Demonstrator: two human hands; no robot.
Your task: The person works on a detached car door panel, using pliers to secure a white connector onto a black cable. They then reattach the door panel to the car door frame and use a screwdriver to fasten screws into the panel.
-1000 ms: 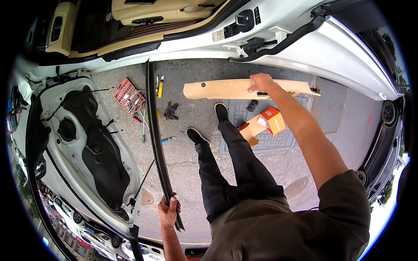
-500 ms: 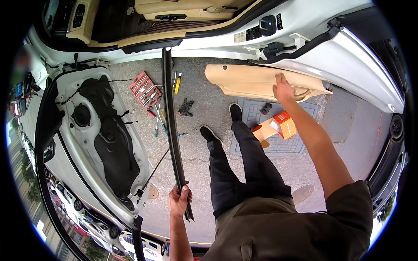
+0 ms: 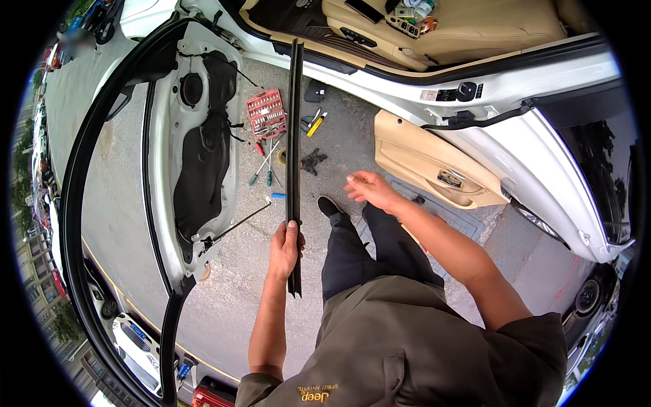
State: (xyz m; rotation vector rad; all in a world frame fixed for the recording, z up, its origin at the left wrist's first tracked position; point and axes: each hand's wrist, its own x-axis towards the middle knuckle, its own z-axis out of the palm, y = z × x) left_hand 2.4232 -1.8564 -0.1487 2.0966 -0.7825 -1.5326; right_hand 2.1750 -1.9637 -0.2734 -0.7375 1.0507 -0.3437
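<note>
Your left hand (image 3: 285,247) grips the black trim strip (image 3: 293,156); your right hand (image 3: 369,190), now open and empty, has released the beige door panel (image 3: 427,166) beside the strip.

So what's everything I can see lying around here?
trim strip: one, black, long, upright in the left hand
door panel: one, beige, leaning against the car at right
open door: one, white, stripped inside, at left
socket set: one, red case, on the pavement
screwdrivers: a few, red and green handles, below the case
glove: one, dark, beside the strip
car seat: beige, at top
left hand: gripping the strip low down
right hand: open, holding nothing
</note>
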